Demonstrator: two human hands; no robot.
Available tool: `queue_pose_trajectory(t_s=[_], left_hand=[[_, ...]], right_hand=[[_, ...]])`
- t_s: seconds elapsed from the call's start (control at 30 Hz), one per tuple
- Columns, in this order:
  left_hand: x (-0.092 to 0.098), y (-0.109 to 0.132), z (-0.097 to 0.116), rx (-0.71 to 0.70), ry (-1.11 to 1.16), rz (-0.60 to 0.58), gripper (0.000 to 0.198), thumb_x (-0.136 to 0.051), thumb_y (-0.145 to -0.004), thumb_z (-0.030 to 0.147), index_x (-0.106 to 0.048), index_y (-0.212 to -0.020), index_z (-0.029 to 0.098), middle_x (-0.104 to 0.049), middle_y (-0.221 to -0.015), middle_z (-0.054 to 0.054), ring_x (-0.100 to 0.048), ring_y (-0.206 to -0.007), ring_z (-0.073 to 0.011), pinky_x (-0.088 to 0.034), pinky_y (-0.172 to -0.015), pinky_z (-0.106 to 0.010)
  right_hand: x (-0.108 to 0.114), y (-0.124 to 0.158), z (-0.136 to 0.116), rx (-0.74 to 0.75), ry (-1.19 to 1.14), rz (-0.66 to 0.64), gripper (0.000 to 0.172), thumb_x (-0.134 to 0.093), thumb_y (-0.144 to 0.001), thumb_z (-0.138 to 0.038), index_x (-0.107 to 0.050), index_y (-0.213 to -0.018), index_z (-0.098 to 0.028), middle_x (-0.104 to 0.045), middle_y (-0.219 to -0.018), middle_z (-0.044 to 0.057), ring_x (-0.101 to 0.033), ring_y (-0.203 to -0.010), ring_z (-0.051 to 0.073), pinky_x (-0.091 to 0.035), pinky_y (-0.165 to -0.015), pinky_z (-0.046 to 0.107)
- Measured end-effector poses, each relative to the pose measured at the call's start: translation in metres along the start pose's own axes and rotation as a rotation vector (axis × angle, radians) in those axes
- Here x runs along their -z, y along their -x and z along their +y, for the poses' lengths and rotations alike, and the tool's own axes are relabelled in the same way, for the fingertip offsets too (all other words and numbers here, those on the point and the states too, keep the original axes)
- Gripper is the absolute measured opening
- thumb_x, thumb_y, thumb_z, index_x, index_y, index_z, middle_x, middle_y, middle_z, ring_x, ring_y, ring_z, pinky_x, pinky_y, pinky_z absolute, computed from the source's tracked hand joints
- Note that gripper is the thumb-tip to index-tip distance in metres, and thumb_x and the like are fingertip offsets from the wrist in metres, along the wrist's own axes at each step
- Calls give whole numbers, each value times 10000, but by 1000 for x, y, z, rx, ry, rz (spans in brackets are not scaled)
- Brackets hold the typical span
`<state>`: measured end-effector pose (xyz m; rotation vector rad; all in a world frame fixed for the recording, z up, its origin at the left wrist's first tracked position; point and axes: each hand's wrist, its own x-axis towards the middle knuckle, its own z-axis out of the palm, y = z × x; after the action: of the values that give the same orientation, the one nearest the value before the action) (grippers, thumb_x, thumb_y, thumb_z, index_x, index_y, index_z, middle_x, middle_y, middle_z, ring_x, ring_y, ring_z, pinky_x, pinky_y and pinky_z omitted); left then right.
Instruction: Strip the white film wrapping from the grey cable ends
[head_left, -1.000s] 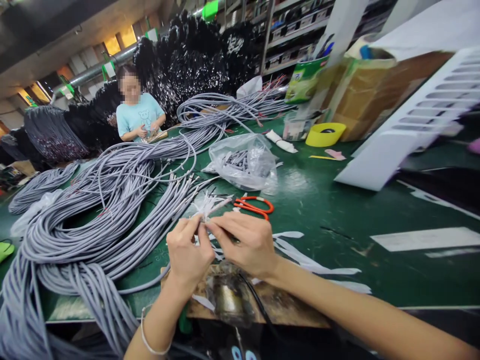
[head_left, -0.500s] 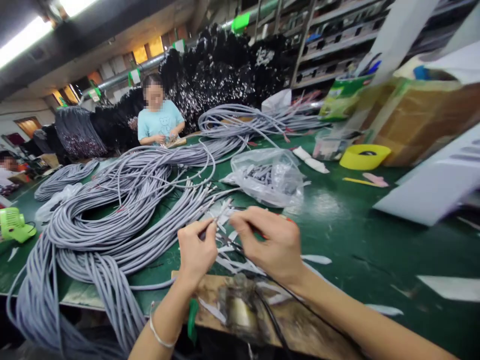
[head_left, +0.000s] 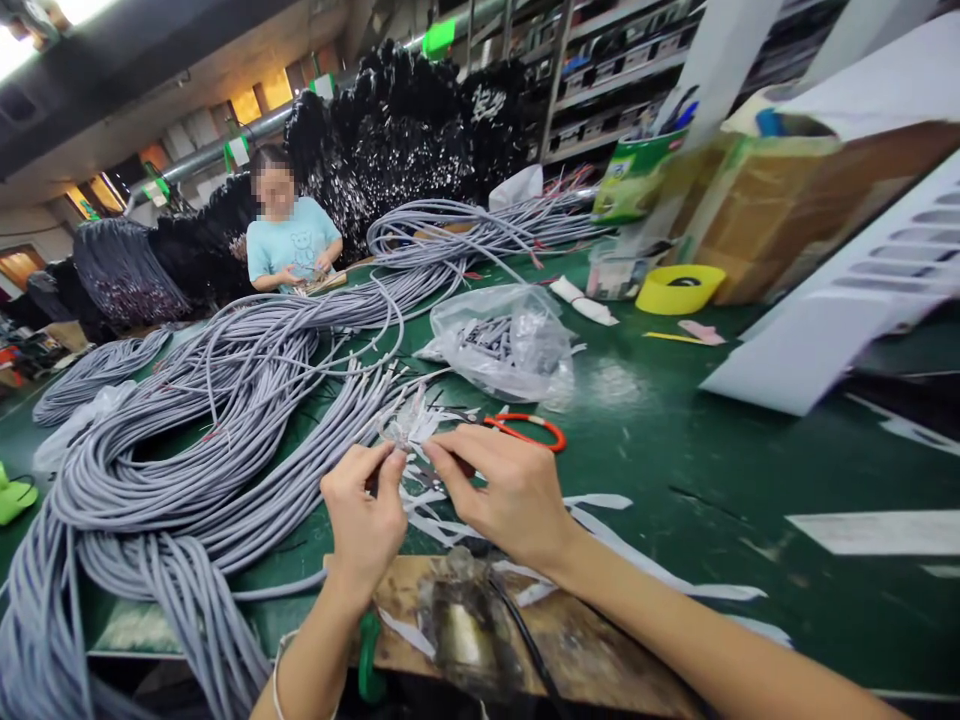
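Observation:
My left hand (head_left: 366,515) is closed in a pinch, thumb against forefinger, on what looks like the end of a grey cable (head_left: 281,590); the grip hides most of it. Pale thin wires or strips (head_left: 409,425) fan out just beyond the fingertips. Close on its right, my right hand (head_left: 502,485) is also pinched, its thumb and forefinger near those strands; what lies between them is too small to make out. Red-handled scissors (head_left: 551,432) lie on the table behind the right hand. White strips (head_left: 600,502) are scattered beneath and beside both hands.
Large bundles of grey cable (head_left: 172,480) fill the left of the green table (head_left: 660,440). A clear bag (head_left: 499,345) of small grey parts sits ahead. A metal device (head_left: 465,630) on a wooden board is nearest me. A yellow tape ring (head_left: 679,288) and carton (head_left: 787,210) stand right; a co-worker (head_left: 292,235) sits opposite.
The view has turned right, shifting the scene left. My right hand has come nearer to my left, and the red scissors handle now shows behind it. My left hand stays pinched.

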<state>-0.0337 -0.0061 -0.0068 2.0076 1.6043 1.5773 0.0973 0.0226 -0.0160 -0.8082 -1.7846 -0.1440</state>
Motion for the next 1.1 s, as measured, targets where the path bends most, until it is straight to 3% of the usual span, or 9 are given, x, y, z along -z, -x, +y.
queue_pose_trajectory(t_s=[0.83,1.1], left_hand=[[-3,1,3,-41,-17,-20,178,-530,-816,210,-684,-787,126,-628,-597,-30,-526,-492,-100,-394,-451,-203],[-4,2,4,-147,-127,47,169,-531,-802,159,-681,-862,110,-626,-645,-42,-531,-532,-100,-431,-513,-206]], right_hand=[[2,0,-3,-41,-121,-12,226,-484,-842,-154,-581,-638,-141,-552,-517,-2,-483,-455,84,-363,-490,202],[0,-2,-3,-310,-254,-187,330,-460,-846,-221,-518,-527,-161,-438,-420,-44,-363,-379,60,-284,-380,185]])
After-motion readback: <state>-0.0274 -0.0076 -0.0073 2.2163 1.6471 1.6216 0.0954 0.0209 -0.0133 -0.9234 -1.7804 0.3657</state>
